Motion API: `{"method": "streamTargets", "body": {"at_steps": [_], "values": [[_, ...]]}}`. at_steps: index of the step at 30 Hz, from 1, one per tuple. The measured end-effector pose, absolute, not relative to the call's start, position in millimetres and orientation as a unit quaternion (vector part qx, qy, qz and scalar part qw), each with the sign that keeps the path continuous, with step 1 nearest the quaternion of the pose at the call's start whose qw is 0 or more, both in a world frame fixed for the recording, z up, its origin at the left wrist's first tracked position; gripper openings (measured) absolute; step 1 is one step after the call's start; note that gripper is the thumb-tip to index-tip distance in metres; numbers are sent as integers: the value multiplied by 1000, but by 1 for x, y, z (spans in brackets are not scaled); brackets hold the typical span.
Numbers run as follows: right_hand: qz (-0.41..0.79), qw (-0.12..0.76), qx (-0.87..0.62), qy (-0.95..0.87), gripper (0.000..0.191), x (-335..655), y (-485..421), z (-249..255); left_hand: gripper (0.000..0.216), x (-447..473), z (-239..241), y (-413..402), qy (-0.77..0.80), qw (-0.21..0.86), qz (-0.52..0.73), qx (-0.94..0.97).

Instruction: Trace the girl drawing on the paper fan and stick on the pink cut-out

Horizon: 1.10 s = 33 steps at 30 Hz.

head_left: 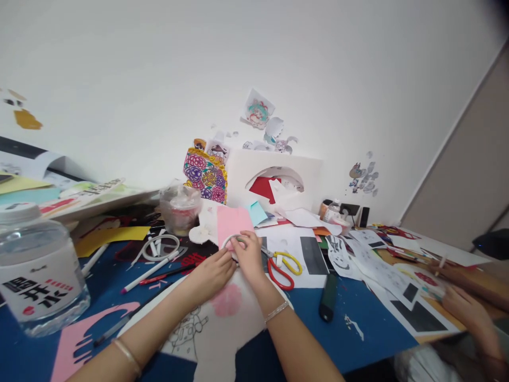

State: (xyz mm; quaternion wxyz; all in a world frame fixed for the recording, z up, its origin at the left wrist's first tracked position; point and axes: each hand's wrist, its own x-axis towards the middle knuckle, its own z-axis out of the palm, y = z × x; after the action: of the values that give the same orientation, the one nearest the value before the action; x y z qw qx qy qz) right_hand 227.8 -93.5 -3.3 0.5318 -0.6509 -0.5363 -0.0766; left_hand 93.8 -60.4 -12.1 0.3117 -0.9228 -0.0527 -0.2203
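Note:
My left hand (214,270) and my right hand (247,254) meet at the centre, fingers closed on a small pale ring that looks like a roll of tape (228,241). Fingers hide much of it. Under my forearms lies a white paper cut-out (218,339) with a pink flower-like patch (226,300) and a black line drawing (186,331). A pink paper sheet (230,215) is just beyond my fingers. Scissors (284,269) with red and yellow handles rest right of my right hand.
A large water bottle (37,270) stands at left, near cut pink paper (73,345). Markers (147,273) and a coiled white cable (159,246) lie left of my hands. A dark green utility knife (328,297) lies at right. Another person's hands (465,307) work at far right.

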Motion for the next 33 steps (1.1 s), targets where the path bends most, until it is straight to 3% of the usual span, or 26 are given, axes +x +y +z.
{"method": "streamTargets", "body": {"at_steps": [9, 12, 19, 26, 33], "values": [[-127, 489, -745, -435, 28, 274, -104, 15, 27, 82, 0, -51, -174, 219, -288, -916], [-115, 429, -812, -378, 18, 299, -105, 9, 24, 73, 4, -41, -250, 144, -339, -895], [-41, 337, -856, -390, 22, 319, -104, -2, 28, 60, 4, -19, -379, -115, -465, -792], [-73, 416, -727, -541, 17, 269, -103, 9, 49, 74, -2, -21, -278, -311, -482, -771], [-64, 467, -503, -725, 24, 213, -111, 7, 59, 82, -14, -37, -263, -303, -436, -805]]}}
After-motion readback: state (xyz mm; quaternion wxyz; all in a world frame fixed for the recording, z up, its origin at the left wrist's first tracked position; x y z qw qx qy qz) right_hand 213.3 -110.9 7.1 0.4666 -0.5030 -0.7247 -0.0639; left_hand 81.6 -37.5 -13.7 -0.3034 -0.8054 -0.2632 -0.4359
